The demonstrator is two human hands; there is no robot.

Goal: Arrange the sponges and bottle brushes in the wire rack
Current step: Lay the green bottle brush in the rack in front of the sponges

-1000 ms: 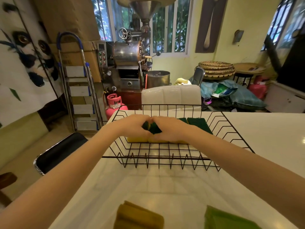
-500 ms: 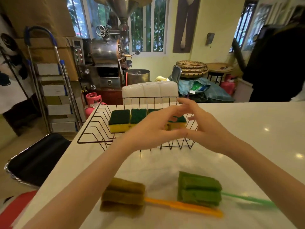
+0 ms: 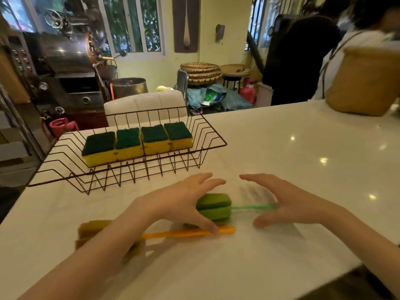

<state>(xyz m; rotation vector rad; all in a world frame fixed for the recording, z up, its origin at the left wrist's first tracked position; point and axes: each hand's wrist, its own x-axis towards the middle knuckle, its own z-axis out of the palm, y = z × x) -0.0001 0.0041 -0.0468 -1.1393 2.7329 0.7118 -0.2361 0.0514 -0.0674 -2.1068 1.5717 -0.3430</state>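
Several yellow sponges with green tops (image 3: 138, 141) lie side by side in a row inside the black wire rack (image 3: 207, 135) on the white counter. In front of the rack lie two bottle brushes. The green one (image 3: 215, 207) has a green foam head and a thin handle pointing right. The orange-handled one (image 3: 186, 233) has an olive foam head at the left, partly hidden by my left forearm. My left hand (image 3: 179, 202) hovers open over the green brush head, thumb near the orange handle. My right hand (image 3: 281, 202) is open just above the green handle.
The counter (image 3: 303, 159) ends close to me at the bottom right. A tan woven bag (image 3: 363, 81) stands on its far right corner, with people behind it. Beyond the rack are a white chair back (image 3: 147, 102) and a metal roasting machine (image 3: 71, 61).
Both hands have left the sponges in the rack and come back toward me, down to the bottle brushes. The view has swung right and down.
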